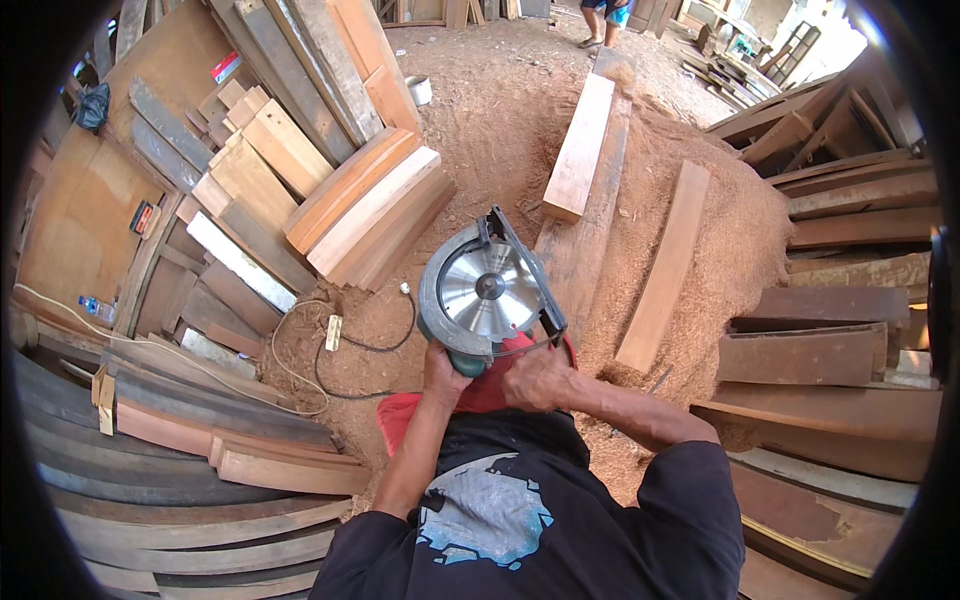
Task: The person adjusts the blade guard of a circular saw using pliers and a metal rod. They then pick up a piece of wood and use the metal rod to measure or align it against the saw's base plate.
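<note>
A circular saw point(468, 362) with a green body is held up in front of my lap, its round silver blade point(492, 305) facing up at me. A grey guard curves round the blade's left side, and a dark base plate point(535, 270) runs along its right. My left hand point(447, 376) is closed round the green body at the lower left. On the lower right, my right hand point(537, 376) is closed in a fist against the saw, its fingertips hidden. Red cloth point(400, 415) lies beneath both hands.
A squared timber point(580, 150) rests on a long plank point(580, 255) ahead. Another board point(668, 265) lies on a sawdust heap point(740, 230) at right. Stacked boards point(370, 205) stand left, near a cable with a socket block point(333, 332). Another person's legs point(605, 20) show far ahead.
</note>
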